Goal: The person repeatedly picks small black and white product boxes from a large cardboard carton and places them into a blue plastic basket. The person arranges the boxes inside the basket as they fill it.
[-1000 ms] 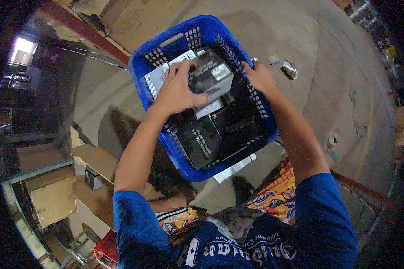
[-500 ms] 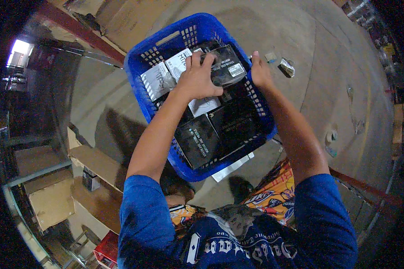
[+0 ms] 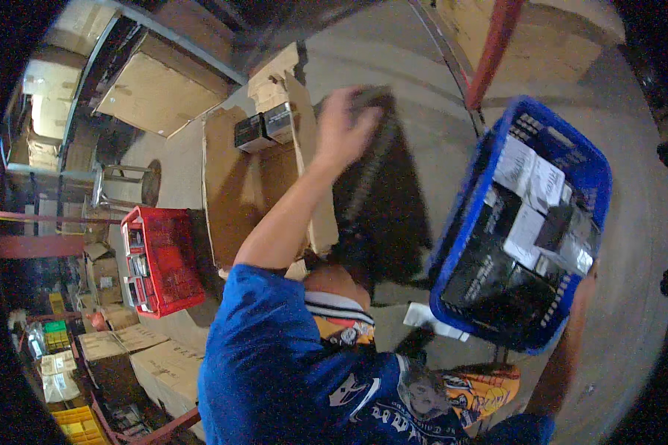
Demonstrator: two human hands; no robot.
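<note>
One dark flat box (image 3: 382, 185) lifted out of blue slatted plastic basket (image 3: 530, 222), gripped under left hand (image 3: 341, 130) fingers; right hand hidden behind basket, grip untellable.

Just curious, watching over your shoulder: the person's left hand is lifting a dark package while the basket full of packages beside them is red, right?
Not quite: the head view shows the basket is blue. The left hand does lift a dark package.

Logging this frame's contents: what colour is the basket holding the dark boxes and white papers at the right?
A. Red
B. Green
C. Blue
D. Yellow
C. The basket with the dark boxes is blue; the red crate stands apart, over at the left.
</note>
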